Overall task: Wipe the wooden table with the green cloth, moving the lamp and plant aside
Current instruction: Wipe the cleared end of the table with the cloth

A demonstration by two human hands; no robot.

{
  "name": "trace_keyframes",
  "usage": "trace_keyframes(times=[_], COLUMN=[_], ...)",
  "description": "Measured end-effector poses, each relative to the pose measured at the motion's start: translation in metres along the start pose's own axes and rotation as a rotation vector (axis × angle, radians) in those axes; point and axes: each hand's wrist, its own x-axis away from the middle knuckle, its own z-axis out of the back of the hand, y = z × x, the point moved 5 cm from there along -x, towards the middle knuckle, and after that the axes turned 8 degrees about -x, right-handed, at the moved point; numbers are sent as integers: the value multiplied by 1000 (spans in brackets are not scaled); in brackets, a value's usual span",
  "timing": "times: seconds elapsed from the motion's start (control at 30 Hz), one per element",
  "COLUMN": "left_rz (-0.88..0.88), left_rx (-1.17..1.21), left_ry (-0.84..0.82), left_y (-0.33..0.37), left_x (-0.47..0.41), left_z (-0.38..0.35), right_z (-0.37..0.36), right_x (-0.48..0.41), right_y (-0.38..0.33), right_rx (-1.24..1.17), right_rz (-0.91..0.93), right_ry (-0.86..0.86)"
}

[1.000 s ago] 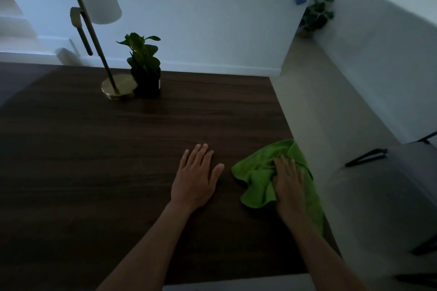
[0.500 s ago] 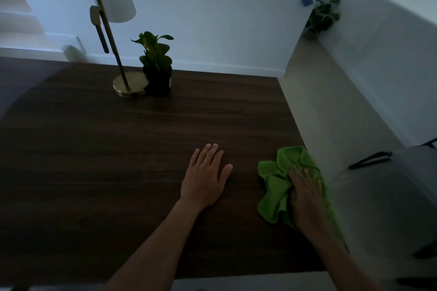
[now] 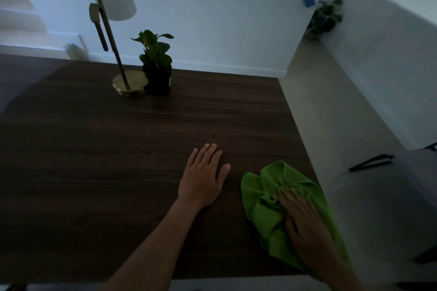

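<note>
Head view: cloth (image 3: 267, 198) is pressed to table (image 3: 94, 149) under right hand (image 3: 305, 222), fingers (image 3: 287, 198) straight, nothing gripped. Left hand (image 3: 203, 179) is laid flat, released. Lamp (image 3: 128, 84) and plant (image 3: 157, 59) are seen well ahead-left of fingertips, nearer left hand.

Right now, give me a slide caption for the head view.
Right hand presses the cloth on the table; left hand lies flat beside it; lamp and plant stand behind.
</note>
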Motion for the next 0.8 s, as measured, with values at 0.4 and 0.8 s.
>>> trace_keyframes(times=[0.4, 0.8], left_rz=[59, 52], left_rx=[191, 150], left_ry=[94, -22], left_y=[-7, 3], left_x=[4, 49], left_z=[3, 8], right_z=[-42, -9], right_x=[-7, -67], right_y=[-86, -14], right_rx=[149, 160], right_rz=[114, -420], right_ry=[-145, -5])
